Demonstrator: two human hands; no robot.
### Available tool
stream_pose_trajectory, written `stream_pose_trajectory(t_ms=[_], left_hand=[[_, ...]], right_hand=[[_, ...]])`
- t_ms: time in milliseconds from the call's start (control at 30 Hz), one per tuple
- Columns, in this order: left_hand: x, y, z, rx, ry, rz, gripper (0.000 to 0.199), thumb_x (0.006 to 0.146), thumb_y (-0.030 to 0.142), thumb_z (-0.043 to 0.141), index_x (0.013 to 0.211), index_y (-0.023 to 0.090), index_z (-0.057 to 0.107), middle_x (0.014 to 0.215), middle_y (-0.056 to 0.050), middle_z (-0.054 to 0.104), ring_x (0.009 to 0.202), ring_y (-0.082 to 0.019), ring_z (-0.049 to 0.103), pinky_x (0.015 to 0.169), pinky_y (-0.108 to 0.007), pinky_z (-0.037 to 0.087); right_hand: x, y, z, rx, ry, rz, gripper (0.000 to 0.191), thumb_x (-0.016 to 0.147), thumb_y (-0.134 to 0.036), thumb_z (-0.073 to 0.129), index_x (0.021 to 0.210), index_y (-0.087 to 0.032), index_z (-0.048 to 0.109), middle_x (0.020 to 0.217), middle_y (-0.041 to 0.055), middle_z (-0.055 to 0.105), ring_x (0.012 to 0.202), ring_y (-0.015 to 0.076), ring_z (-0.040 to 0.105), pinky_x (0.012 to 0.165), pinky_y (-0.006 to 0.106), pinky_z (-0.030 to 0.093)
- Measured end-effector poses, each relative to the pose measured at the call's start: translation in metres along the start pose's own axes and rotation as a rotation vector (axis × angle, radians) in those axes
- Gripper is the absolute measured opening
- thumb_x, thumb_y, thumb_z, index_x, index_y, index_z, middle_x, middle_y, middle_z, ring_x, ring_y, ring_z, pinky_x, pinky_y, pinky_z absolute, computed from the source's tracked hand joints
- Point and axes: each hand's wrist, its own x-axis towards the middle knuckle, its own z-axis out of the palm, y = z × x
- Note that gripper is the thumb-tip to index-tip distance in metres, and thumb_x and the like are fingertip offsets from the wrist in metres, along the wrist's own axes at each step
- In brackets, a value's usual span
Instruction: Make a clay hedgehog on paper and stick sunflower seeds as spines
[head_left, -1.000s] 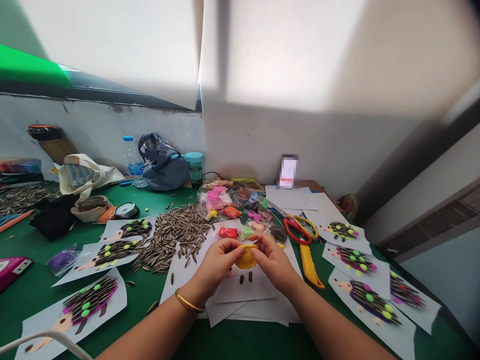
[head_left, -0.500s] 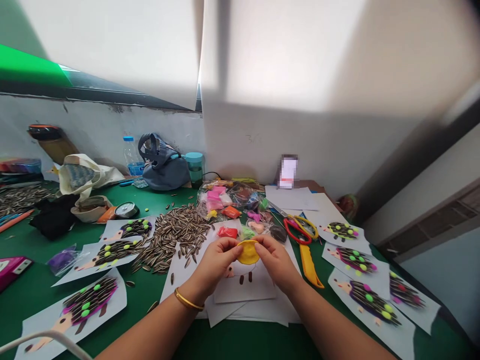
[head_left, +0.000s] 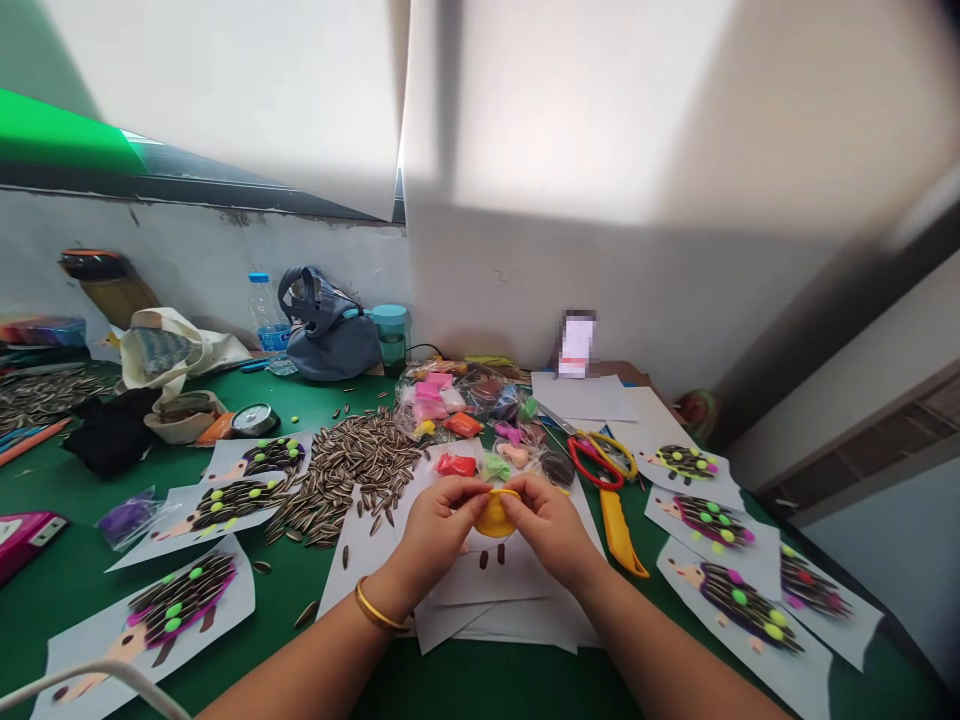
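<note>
Between my two hands is a flattened yellow piece of clay (head_left: pixel 496 514), pinched at its upper edges. My left hand (head_left: pixel 444 522) grips its left side with thumb and fingers, a gold bangle on the wrist. On the right side, my right hand (head_left: pixel 551 522) pinches the clay with its thumb and fingers. Beneath them lies a white sheet (head_left: pixel 487 588) with two brown feet on it; my hands and the clay hide much of its upper part. More white paper is stacked under that sheet.
Sunflower seeds (head_left: pixel 352 470) are heaped left of the paper. Behind the hands lie bagged coloured clays (head_left: pixel 431 400). Red-handled scissors (head_left: pixel 594 462) and a yellow cutter (head_left: pixel 619 535) rest on the right. Hedgehog pictures (head_left: pixel 180 600) flank both sides; a phone (head_left: pixel 576 345) stands against the wall.
My hands have drawn slightly closer together at the top of the yellow clay. The clay is now tilted or bent, and my fingers cover more of it.
</note>
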Motion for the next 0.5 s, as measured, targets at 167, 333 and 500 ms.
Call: stream_pose_trajectory(t_ms=[167, 333, 500], left_hand=[[-0.0033, 0.0026, -0.0021, 0.116, -0.04, 0.116, 0.028, 0.087, 0.031, 0.063, 0.112, 0.026, 0.073, 0.094, -0.005, 0.071, 0.086, -0.02, 0.065, 0.081, -0.036, 0.056], [-0.0037, 0.0021, -0.004, 0.219, -0.096, 0.212, 0.022, 0.09, 0.031, 0.059, 0.102, 0.026, 0.077, 0.096, -0.006, 0.071, 0.09, -0.02, 0.065, 0.082, -0.034, 0.056], [-0.0037, -0.0004, -0.0018, 0.153, -0.038, 0.11, 0.032, 0.087, 0.032, 0.063, 0.117, 0.025, 0.07, 0.095, -0.005, 0.072, 0.087, -0.02, 0.066, 0.08, -0.035, 0.057]], right_hand=[[-0.0002, 0.0007, -0.0004, 0.007, -0.001, 0.0, 0.029, 0.084, -0.047, 0.062, 0.086, -0.018, 0.062, 0.079, 0.0022, 0.062, 0.072, 0.0169, 0.056, 0.064, 0.028, 0.045], [0.0, 0.0018, -0.0004, -0.003, -0.012, 0.001, 0.029, 0.085, -0.047, 0.061, 0.086, -0.018, 0.062, 0.08, 0.0021, 0.061, 0.072, 0.0167, 0.057, 0.063, 0.028, 0.045], [-0.0007, -0.0041, 0.001, -0.027, -0.008, 0.01, 0.028, 0.084, -0.046, 0.06, 0.086, -0.018, 0.062, 0.079, 0.002, 0.061, 0.073, 0.0169, 0.057, 0.064, 0.028, 0.046]])
